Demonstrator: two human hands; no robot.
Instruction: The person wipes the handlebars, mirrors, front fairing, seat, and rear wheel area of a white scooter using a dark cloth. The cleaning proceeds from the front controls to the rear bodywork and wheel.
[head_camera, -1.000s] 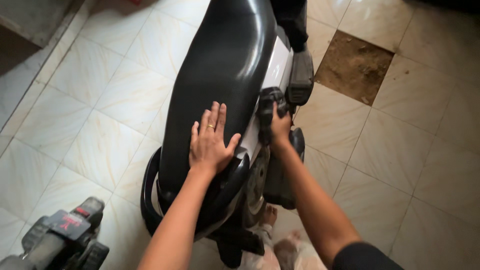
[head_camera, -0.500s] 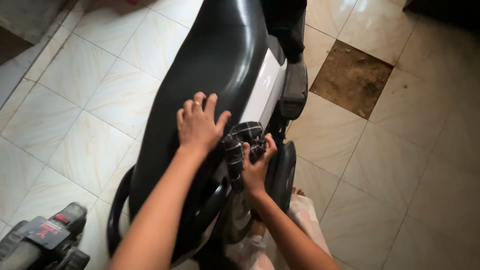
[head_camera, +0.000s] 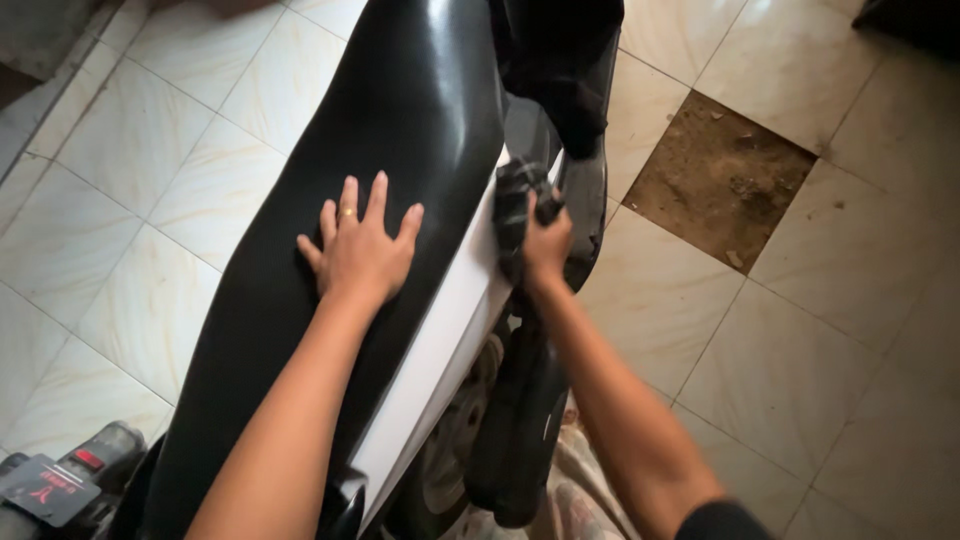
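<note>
A scooter with a long black seat (head_camera: 400, 130) stands on the tiled floor, seen from above. My left hand (head_camera: 358, 247) lies flat on the seat with its fingers spread; there is a ring on one finger. My right hand (head_camera: 545, 243) is closed on a dark crumpled cloth (head_camera: 515, 205) and presses it against the scooter's white side panel (head_camera: 455, 330), just under the seat's right edge. Below the panel the rear wheel (head_camera: 450, 450) and a black part beside it show.
The floor is pale tile (head_camera: 790, 380); one tile is missing, leaving a brown dirt patch (head_camera: 720, 180) to the right of the scooter. A power tool with a red and black body (head_camera: 60, 485) lies at the bottom left corner.
Both hands have moved forward along the scooter. My left hand slid up the seat and my right hand carried the cloth further along the side panel. The view came closer.
</note>
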